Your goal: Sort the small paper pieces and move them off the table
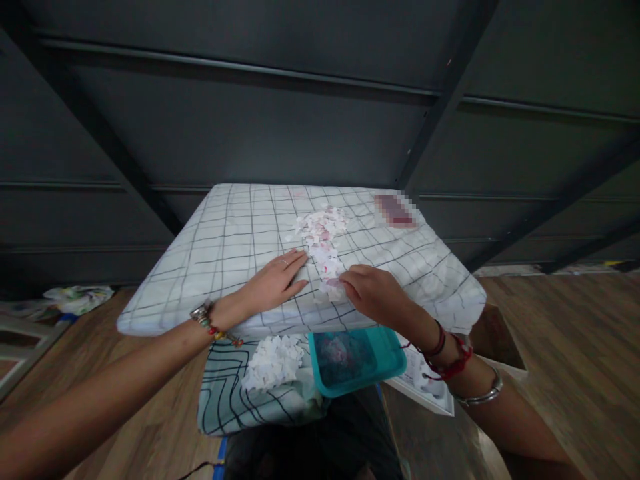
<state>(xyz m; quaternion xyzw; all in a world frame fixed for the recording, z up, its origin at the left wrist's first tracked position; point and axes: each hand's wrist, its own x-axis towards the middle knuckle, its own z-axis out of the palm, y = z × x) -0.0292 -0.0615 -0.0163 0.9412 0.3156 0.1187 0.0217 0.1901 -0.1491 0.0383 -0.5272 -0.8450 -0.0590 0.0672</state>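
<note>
A loose trail of torn white paper scraps [324,243], some tinged pink, runs down the middle of a checked white cloth [245,230]. My left hand [280,275] lies flat just left of the trail, fingers stretched and holding nothing. At the trail's near end, my right hand [367,287] has its fingers curled and pinched on scraps; the fingertips are partly hidden. Below the table edge, a teal plastic container [393,357] holds a dim, whitish-pink mass. Left of it, a heap of white scraps [275,363] rests on a green striped cloth [225,393].
A pixelated reddish rectangle [395,210] lies at the table's far right. Under my right forearm is an open white box [433,397] with printed contents. A dark panelled wall [260,127] stands behind the table. A brown box [497,340] is on the wooden floor at right.
</note>
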